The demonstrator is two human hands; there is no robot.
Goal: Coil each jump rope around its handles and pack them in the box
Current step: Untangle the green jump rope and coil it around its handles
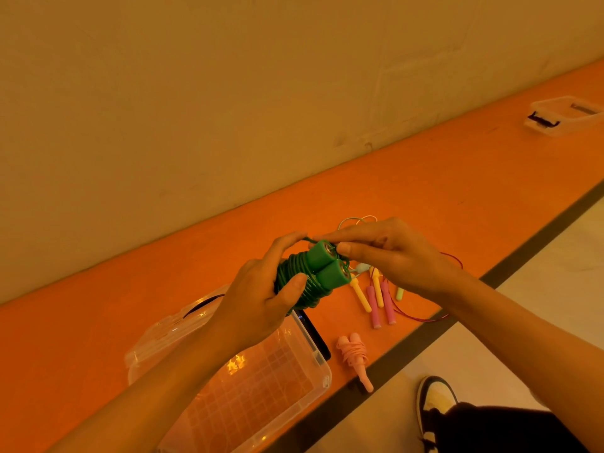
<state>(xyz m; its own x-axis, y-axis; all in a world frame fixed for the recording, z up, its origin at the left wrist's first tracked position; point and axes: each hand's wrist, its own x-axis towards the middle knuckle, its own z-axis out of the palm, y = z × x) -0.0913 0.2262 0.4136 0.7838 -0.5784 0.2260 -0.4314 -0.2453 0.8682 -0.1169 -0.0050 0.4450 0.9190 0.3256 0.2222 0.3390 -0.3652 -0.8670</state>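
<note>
A green jump rope [322, 269] is held in the air above the orange bench, its cord wound around the two green handles. My left hand [261, 295] grips the wound bundle from the left. My right hand [385, 253] pinches the cord's end at the handle tops. Under my left forearm stands the clear plastic box [294, 387], open and without ropes inside. A coiled pink rope [354, 356] lies on the bench just right of the box. Behind it lie loose pink handles [380, 305] and yellow handles [361, 294] with their cords uncoiled.
The orange bench [425, 178] runs along a pale wall. The box's clear lid [163, 328] lies at the box's left. A dark phone [315, 335] sits by the box's right side. A second clear box [565, 114] stands far right. My shoe [433, 407] is on the floor.
</note>
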